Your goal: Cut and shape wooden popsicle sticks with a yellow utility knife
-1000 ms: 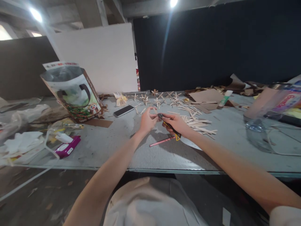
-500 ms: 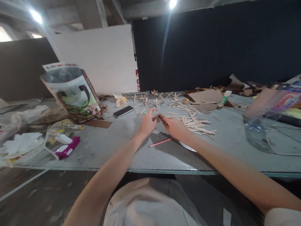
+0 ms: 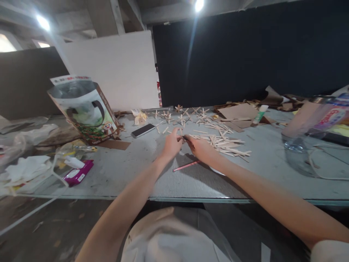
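Note:
Above the middle of the table, my left hand and my right hand meet almost fingertip to fingertip. The fingers of my left hand are pinched around something small that I cannot make out. A tiny dark thing shows at the fingertips of my right hand, too small to name. Loose flat wooden sticks lie in a heap just beyond my right hand. Farther back stand several star-shaped pieces made of crossed sticks. Below my hands, a pink pencil-like stick lies on the table, and a white edge shows under my right forearm.
A phone lies left of the sticks, near a large printed bag. A purple tissue pack is at the left. Cardboard pieces, a glue stick and a clear plastic container are on the right.
Both hands stay together in nearly the same place, with only slight finger movement. The view has shifted very slightly.

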A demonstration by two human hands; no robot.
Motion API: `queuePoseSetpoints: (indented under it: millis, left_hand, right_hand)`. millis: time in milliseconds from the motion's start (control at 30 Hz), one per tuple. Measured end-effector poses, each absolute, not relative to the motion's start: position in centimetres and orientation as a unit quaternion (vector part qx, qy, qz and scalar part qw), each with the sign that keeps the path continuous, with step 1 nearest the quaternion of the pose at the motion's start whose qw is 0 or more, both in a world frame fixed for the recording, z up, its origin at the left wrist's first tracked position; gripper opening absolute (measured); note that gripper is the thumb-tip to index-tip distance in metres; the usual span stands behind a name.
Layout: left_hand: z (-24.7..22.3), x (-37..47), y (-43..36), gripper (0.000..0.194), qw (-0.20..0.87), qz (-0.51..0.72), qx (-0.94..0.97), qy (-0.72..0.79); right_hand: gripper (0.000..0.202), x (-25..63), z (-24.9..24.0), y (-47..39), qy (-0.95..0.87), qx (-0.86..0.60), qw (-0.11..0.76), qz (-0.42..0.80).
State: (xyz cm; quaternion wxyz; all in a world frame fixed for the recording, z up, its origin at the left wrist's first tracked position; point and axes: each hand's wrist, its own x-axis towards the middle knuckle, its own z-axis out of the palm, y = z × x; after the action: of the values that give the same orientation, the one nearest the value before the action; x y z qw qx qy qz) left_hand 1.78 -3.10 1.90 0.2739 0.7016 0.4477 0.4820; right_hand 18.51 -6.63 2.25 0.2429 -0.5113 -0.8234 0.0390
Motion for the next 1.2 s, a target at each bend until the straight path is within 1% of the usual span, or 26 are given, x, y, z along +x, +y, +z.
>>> queuePoseSetpoints:
  millis: [200, 367, 433, 500, 600, 800, 933, 1200]
  left_hand:
    - [2.7, 1.9, -3.7, 0.050, 0.288, 0.500, 0.683, 0.448]
    - [3.2, 1.9, -4.1, 0.063, 0.325, 0.508, 0.673, 0.427]
    - [3.2, 1.8, -4.1, 0.062, 0.337, 0.509, 0.674, 0.416]
    - [3.1, 1.8, -4.1, 0.057, 0.339, 0.509, 0.676, 0.411]
    - [3.0, 1.9, -3.9, 0.048, 0.320, 0.511, 0.678, 0.420]
    - [2.9, 1.9, -3.9, 0.036, 0.302, 0.509, 0.682, 0.429]
    - [2.8, 1.8, -3.9, 0.033, 0.293, 0.509, 0.683, 0.433]
    - [2.4, 1.9, -3.8, 0.035, 0.286, 0.525, 0.674, 0.433]
  right_hand:
    - [0.052, 18.5, 2.4, -6.8, -0.813, -0.512, 0.271, 0.054]
    - [0.049, 18.6, 1.9, -6.5, -0.808, -0.487, 0.323, 0.076]
    - [0.046, 18.7, 1.9, -6.3, -0.804, -0.471, 0.350, 0.099]
    - [0.043, 18.7, 2.1, -6.2, -0.799, -0.455, 0.372, 0.128]
    - [0.041, 18.7, 2.5, -6.3, -0.786, -0.437, 0.393, 0.191]
    - [0.042, 18.4, 3.0, -6.9, -0.710, -0.424, 0.415, 0.380]
    - [0.044, 18.1, 3.3, -7.1, -0.653, -0.409, 0.419, 0.480]
    - [0.045, 17.9, 3.5, -7.3, -0.545, -0.395, 0.435, 0.597]
